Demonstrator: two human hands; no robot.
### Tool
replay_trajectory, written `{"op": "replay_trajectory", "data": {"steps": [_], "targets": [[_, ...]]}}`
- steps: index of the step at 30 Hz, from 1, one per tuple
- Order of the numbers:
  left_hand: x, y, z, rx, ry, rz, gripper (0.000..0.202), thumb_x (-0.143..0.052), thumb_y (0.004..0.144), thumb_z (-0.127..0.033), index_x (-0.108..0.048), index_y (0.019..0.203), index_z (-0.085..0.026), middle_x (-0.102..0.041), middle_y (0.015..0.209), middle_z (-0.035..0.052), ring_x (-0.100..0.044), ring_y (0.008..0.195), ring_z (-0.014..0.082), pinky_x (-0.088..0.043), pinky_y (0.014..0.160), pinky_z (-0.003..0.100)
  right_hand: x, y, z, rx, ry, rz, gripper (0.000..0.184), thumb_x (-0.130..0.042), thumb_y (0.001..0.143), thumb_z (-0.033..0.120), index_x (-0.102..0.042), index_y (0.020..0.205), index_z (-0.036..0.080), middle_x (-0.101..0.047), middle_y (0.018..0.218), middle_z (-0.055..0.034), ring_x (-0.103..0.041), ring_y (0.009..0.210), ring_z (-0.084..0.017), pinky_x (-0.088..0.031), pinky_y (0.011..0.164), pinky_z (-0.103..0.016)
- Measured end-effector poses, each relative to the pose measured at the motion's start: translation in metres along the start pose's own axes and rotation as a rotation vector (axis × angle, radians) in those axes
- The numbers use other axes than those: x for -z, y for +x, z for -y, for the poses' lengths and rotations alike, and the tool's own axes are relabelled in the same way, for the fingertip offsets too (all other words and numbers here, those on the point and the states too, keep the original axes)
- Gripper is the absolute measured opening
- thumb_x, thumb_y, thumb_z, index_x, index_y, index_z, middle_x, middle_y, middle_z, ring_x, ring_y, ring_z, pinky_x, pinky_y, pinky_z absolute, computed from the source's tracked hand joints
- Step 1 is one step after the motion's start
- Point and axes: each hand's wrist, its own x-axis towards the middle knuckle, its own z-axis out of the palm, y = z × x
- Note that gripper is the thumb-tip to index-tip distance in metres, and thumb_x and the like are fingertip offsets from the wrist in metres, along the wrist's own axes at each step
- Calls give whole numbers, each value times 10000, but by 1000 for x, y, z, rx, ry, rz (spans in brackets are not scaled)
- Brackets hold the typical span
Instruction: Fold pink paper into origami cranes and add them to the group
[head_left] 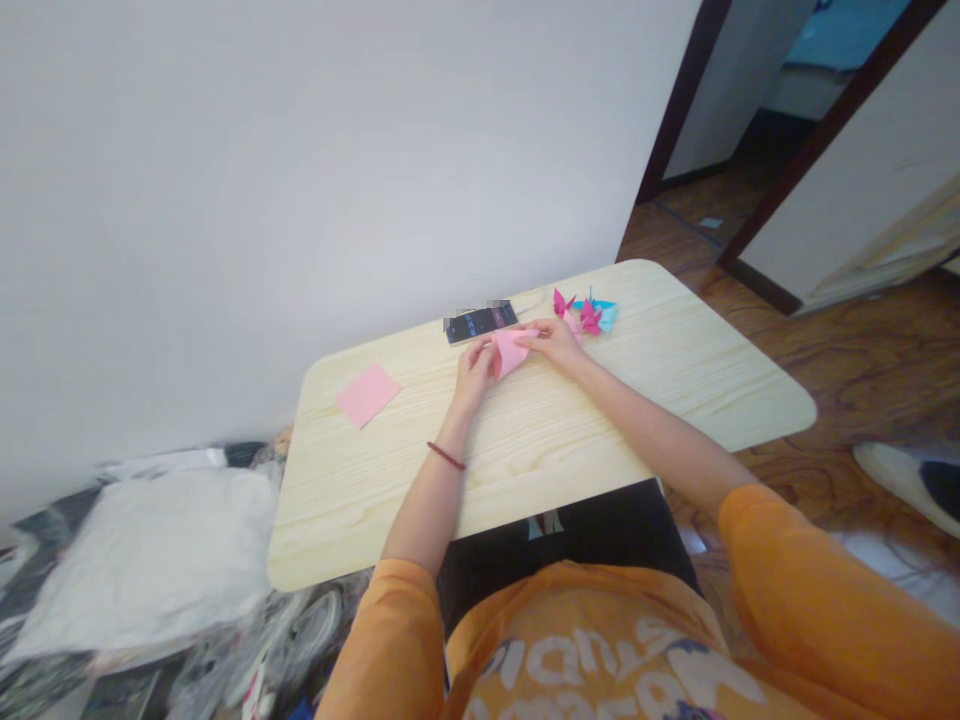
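Observation:
Between my two hands is a pink sheet of origami paper (509, 354), partly folded over and held just above the table. My left hand (475, 372) pinches its left edge, a dark red bracelet on that wrist. Fingers of my right hand (553, 342) close on the paper's upper right part. Just beyond my right hand lie several folded paper cranes (591, 317) in dark pink, light pink and blue. A flat square stack of pink paper (368, 395) rests on the table to the left.
A phone (481, 322) with its screen lit lies at the table's back edge, against the white wall. The pale wooden table (405, 490) has rounded corners. White bags (157, 550) are piled on the floor at left. A doorway stands at the right.

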Motion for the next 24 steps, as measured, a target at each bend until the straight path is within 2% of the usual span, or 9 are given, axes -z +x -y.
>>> {"op": "replay_trajectory", "data": {"steps": [2, 7, 12, 18, 24], "targets": [[0, 0, -2, 18, -3, -39, 355, -679, 726, -486, -697, 895, -174, -714, 840, 57, -645, 716, 147, -501, 618, 241, -1, 0, 0, 20, -31, 0, 333, -835, 448, 397, -639, 600, 175, -702, 796, -39, -607, 708, -163, -489, 686, -297], [0, -2, -5, -21, 77, -158, 341, -807, 590, -326, -715, 871, -157, -698, 718, 46, -636, 655, 141, -495, 634, 250, -2, -2, -3, 70, -100, 37, 322, -824, 467, 401, -638, 601, 174, -705, 810, -52, -612, 710, -173, -494, 650, -294], [-3, -3, -6, 12, 29, -243, 334, -815, 543, -267, -708, 838, -154, -684, 647, 20, -626, 583, 127, -495, 599, 251, -4, -4, -2, 92, -94, 23, 302, -822, 478, 377, -648, 607, 167, -713, 908, -73, -632, 754, -184, -514, 684, -311], [-5, -4, -6, -3, -3, -268, 350, -807, 552, -253, -707, 873, -153, -690, 643, 17, -629, 580, 123, -499, 597, 247, -5, -6, 3, 78, -49, 9, 305, -825, 500, 372, -677, 683, 178, -707, 983, -74, -649, 874, -208, -529, 783, -349], [-6, -5, -9, -7, 0, -249, 384, -798, 580, -233, -713, 945, -149, -708, 701, 42, -652, 646, 150, -524, 678, 296, -3, -5, 4, 77, -70, 34, 309, -819, 524, 381, -679, 706, 175, -701, 996, -81, -645, 930, -228, -518, 818, -375]]}}
